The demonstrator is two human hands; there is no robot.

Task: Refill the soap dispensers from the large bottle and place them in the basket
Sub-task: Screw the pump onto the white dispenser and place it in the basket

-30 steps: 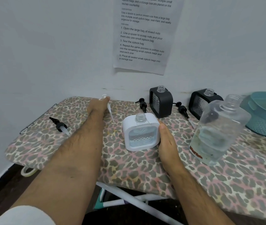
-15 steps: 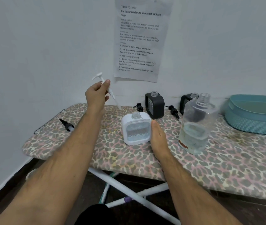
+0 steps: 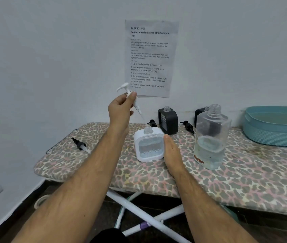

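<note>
A white square soap dispenser (image 3: 149,144) stands uncapped on the leopard-print ironing board (image 3: 244,181), holding clear liquid. My right hand (image 3: 171,151) grips its right side. My left hand (image 3: 120,109) pinches a white pump head (image 3: 130,97) in the air, its tube slanting down toward the dispenser's neck. The large clear bottle (image 3: 211,137) stands open to the right, partly filled. Two black dispensers (image 3: 168,121) (image 3: 199,113) stand uncapped at the back; the bottle partly hides the right one. A teal basket (image 3: 276,126) sits at the far right.
Three black pump heads lie on the board: one at the left (image 3: 80,144) and two at the back (image 3: 152,122) (image 3: 187,126). A printed sheet (image 3: 149,58) hangs on the wall behind. The board's white legs (image 3: 144,216) cross below its front edge.
My left hand has lifted the white pump head off the board and carried it right, above the white dispenser. My right hand has stayed on the dispenser.
</note>
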